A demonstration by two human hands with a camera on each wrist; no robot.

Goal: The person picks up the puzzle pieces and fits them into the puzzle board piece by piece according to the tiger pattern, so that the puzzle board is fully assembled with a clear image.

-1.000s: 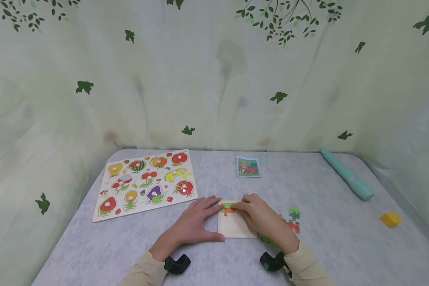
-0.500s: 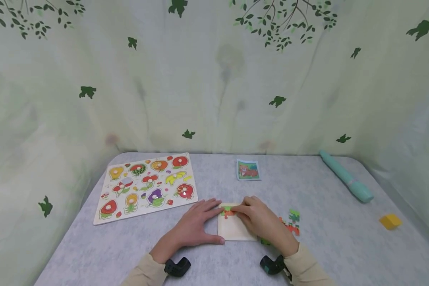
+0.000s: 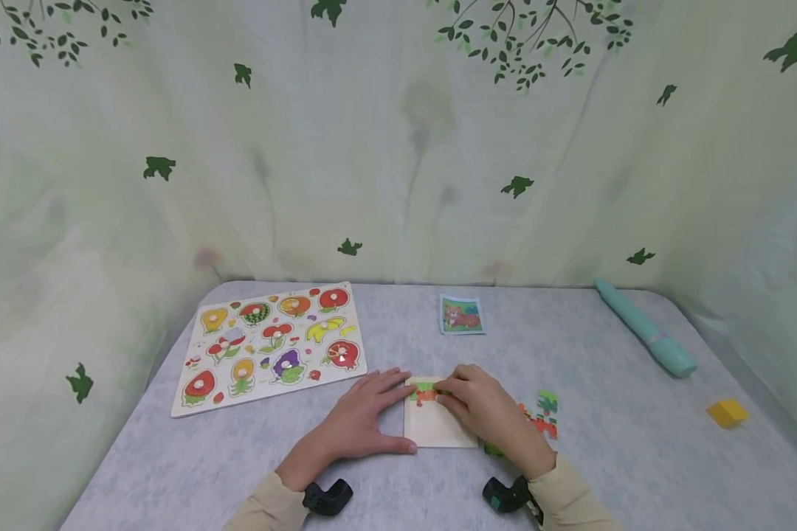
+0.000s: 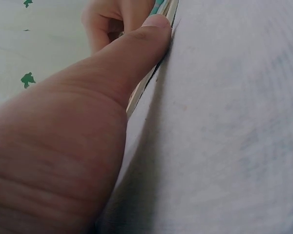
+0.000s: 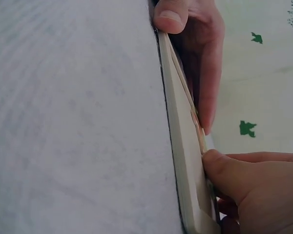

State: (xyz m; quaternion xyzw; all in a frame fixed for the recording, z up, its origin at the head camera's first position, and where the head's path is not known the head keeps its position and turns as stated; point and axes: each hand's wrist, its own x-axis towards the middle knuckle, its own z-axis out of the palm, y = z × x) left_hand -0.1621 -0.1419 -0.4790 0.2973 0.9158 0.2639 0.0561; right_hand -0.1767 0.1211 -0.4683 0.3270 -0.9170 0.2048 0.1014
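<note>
A small square wooden puzzle board [image 3: 438, 431] lies on the table, with green and orange jigsaw pieces [image 3: 423, 395] in its upper left part. My left hand [image 3: 364, 419] spreads along its left side, thumb [image 4: 154, 36] at the near corner and index finger at the upper left. Over the board's upper right, my right hand [image 3: 488, 409] has curled fingers and pinches a puzzle piece, mostly hidden by the fingertips. In the right wrist view the right thumb [image 5: 222, 165] meets a thin wooden edge just above the board. Loose jigsaw pieces [image 3: 547, 414] lie right of the board, partly behind my right hand.
A fruit peg puzzle [image 3: 272, 346] lies at the left. Behind the board is a small bear picture card [image 3: 461, 316]. At the right are a teal tapered cylinder [image 3: 647, 330] and a yellow block [image 3: 727, 414]. A printed curtain [image 3: 398, 147] hangs behind the table.
The right fingertips have shifted very slightly to the right over the board. The left hand keeps its place. The whole view has tilted a little with the head.
</note>
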